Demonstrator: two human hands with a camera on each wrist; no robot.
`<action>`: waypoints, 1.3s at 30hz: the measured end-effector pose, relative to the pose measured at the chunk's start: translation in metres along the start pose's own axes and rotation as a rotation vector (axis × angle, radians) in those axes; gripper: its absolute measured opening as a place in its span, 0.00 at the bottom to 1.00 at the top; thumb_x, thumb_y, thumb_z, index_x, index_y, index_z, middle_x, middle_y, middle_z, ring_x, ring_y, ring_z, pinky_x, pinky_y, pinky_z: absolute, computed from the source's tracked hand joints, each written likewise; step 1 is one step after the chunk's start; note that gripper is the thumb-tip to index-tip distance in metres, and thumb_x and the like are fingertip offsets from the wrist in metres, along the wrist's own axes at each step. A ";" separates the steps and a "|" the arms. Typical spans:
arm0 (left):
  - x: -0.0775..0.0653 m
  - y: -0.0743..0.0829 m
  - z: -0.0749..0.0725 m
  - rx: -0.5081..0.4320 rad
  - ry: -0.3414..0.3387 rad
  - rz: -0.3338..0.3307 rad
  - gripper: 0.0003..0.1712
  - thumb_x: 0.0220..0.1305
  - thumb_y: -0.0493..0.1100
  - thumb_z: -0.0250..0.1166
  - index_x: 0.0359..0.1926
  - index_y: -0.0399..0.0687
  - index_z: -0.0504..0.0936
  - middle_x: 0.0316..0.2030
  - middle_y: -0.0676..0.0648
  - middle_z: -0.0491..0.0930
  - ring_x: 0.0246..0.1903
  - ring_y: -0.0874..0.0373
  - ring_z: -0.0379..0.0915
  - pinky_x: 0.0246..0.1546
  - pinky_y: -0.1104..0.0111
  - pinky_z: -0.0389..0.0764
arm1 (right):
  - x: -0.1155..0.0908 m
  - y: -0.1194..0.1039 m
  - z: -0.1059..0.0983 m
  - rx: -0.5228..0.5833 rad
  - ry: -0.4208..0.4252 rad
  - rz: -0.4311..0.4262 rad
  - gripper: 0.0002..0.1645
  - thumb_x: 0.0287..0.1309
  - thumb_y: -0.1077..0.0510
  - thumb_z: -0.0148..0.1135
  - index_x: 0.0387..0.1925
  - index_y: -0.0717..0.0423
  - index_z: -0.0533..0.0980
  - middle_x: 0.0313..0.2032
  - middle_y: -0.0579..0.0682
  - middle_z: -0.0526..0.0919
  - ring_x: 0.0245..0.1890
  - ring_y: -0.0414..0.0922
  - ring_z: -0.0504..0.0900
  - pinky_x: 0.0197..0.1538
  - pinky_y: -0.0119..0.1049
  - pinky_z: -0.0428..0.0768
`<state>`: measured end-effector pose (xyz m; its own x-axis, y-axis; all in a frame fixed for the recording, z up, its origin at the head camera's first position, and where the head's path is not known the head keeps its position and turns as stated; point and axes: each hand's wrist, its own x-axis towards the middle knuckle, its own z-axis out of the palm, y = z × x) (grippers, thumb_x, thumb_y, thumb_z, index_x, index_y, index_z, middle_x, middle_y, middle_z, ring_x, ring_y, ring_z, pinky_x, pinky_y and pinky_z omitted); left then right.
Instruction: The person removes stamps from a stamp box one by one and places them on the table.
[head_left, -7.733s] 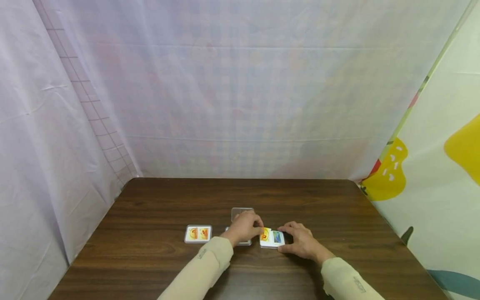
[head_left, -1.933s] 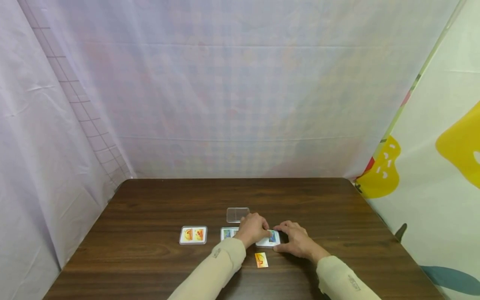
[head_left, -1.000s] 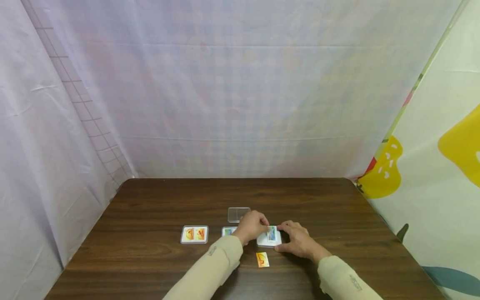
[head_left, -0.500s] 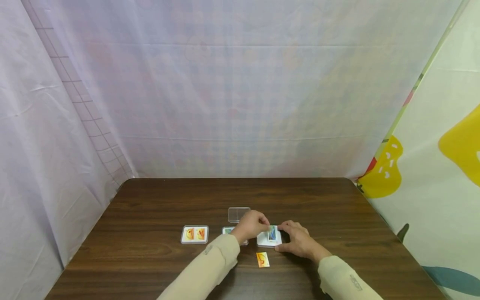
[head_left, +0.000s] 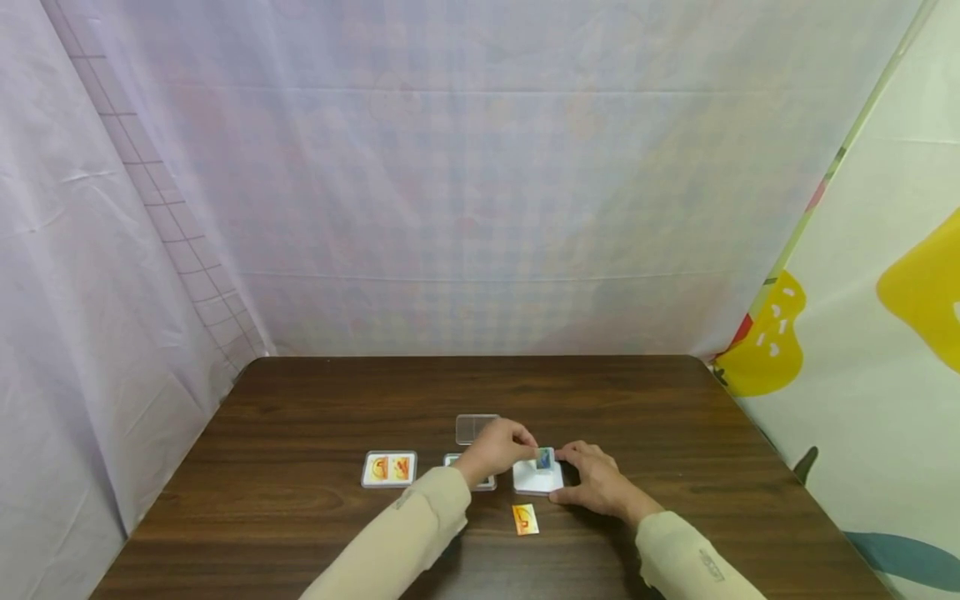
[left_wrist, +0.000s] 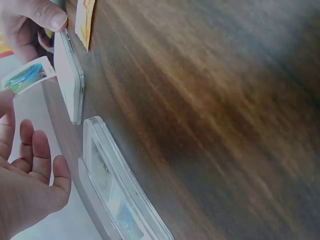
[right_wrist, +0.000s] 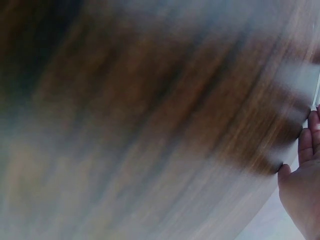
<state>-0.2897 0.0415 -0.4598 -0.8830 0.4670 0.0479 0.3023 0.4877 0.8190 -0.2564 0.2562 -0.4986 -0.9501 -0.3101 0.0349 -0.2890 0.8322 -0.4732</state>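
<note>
My left hand (head_left: 501,444) pinches a small blue-green stamp (head_left: 544,458) with a white border, held up over the far side of a flat white case (head_left: 531,481). In the left wrist view the stamp (left_wrist: 26,77) is tilted between thumb and finger, the other fingers loosely bent. My right hand (head_left: 596,479) grips the case's right end, thumb at the near corner and fingers at the far one. A white surface shows in this case. An orange stamp (head_left: 526,519) lies on the table just in front of it.
Under my left forearm is a second case (head_left: 491,483), partly hidden; blue-green shows inside it in the left wrist view. Behind it lies a clear plastic lid (head_left: 471,429). A third case (head_left: 366,481) with two orange stamps sits left on the brown table (head_left: 300,400).
Earlier the orange stamp came out of the right case and was laid in front. Now the blue-green stamp is lifted from that case by my left hand. My right hand stays on the case.
</note>
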 end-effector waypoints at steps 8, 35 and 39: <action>-0.001 -0.003 -0.003 0.027 0.004 0.011 0.03 0.60 0.41 0.70 0.31 0.47 0.87 0.29 0.56 0.81 0.30 0.64 0.71 0.34 0.69 0.73 | 0.000 0.001 0.001 -0.004 -0.002 -0.006 0.39 0.47 0.44 0.77 0.57 0.59 0.76 0.56 0.56 0.74 0.59 0.60 0.69 0.61 0.65 0.61; -0.027 0.000 0.000 -0.065 -0.028 0.023 0.03 0.57 0.39 0.72 0.30 0.44 0.87 0.29 0.54 0.82 0.31 0.65 0.71 0.35 0.70 0.73 | 0.000 0.001 -0.006 -0.022 0.031 -0.059 0.38 0.41 0.47 0.79 0.55 0.59 0.79 0.52 0.53 0.77 0.54 0.57 0.72 0.57 0.59 0.69; -0.031 0.003 0.005 -0.108 -0.025 0.017 0.03 0.55 0.37 0.72 0.28 0.42 0.86 0.28 0.54 0.81 0.29 0.66 0.70 0.33 0.71 0.71 | 0.001 0.003 -0.007 -0.012 0.018 -0.043 0.34 0.41 0.50 0.79 0.52 0.58 0.80 0.52 0.54 0.76 0.55 0.58 0.71 0.57 0.58 0.70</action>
<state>-0.2597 0.0322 -0.4621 -0.8681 0.4939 0.0493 0.2760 0.3978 0.8749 -0.2586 0.2612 -0.4939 -0.9385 -0.3379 0.0706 -0.3311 0.8235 -0.4606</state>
